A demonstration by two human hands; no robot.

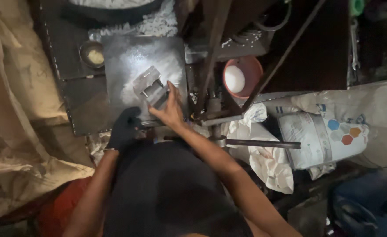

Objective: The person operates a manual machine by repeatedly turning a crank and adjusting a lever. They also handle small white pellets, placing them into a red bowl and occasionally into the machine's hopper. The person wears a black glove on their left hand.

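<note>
A grey metal block mould (pixel 150 86) lies on a dusty square metal plate (pixel 127 57), ringed by white powder. My right hand (pixel 170 108), bare, rests flat against the near right end of the mould, fingers together. My left hand (pixel 124 127), in a dark glove, sits at the plate's near edge just left of the mould; I cannot see anything in it. Both forearms reach up from the bottom of the view.
A reddish bowl (pixel 251 66) of white powder stands right of the plate, behind a dark metal press frame (pixel 213 52) with a lever bar (pixel 263 143). A small metal cup (pixel 92 55) sits left. White sacks (pixel 320 136) lie right, sacking (pixel 13 87) left.
</note>
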